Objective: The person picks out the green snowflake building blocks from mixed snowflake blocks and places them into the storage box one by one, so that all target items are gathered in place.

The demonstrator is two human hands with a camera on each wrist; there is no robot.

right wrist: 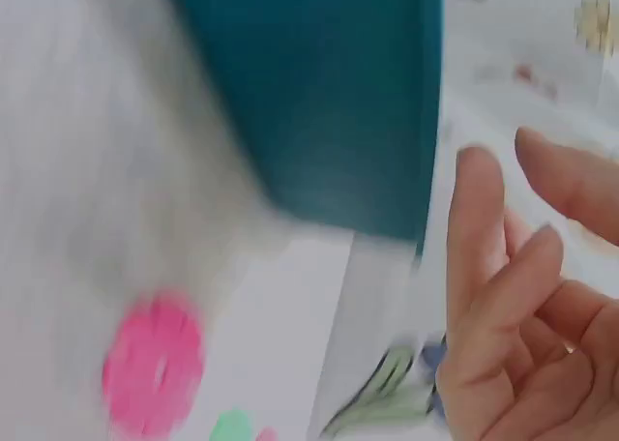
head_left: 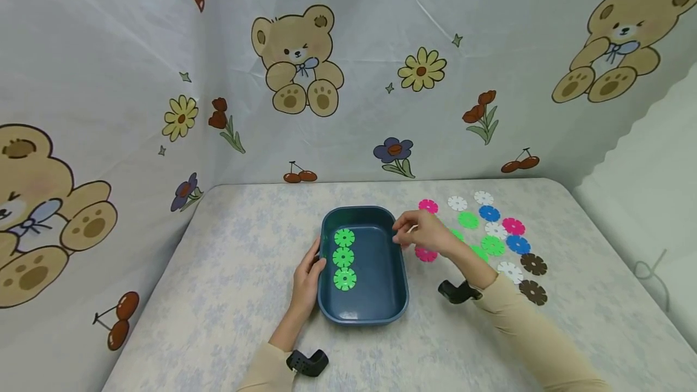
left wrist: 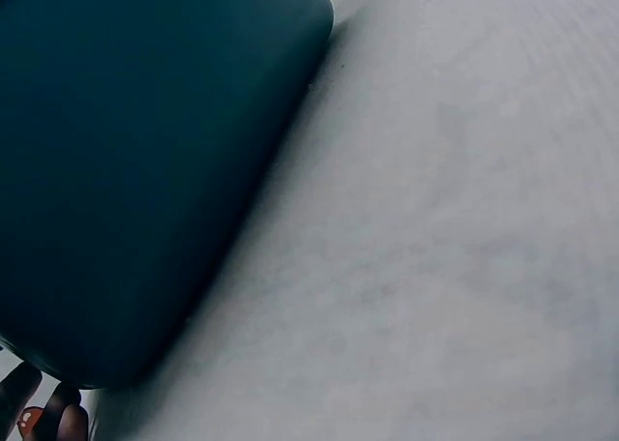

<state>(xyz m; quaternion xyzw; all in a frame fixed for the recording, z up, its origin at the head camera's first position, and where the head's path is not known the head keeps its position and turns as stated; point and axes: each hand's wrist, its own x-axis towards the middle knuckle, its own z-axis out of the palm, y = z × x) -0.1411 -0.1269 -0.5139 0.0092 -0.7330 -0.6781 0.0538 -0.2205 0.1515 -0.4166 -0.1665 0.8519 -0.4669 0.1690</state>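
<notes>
A dark blue rectangular tray (head_left: 376, 304) sits on the table, with a column of three green notched discs (head_left: 343, 257) along the left of its floor. My left hand (head_left: 306, 280) grips the tray's left side, thumb at the rim and fingers along the outer wall. In the left wrist view, the fingertips (left wrist: 63, 402) show at the tray's corner. Over the tray's right rim is my right hand (head_left: 425, 231). Its thumb and index finger are apart in the right wrist view, with nothing seen between them. A pink disc (head_left: 426, 253) lies just below that hand.
Right of the tray lie several loose notched discs: green (head_left: 492, 245), white (head_left: 510, 271), blue (head_left: 518, 244), pink (head_left: 513, 226) and brown (head_left: 533, 292). My right forearm passes over part of this group. A bear-printed cloth (head_left: 354, 138) hangs behind the table (head_left: 218, 295).
</notes>
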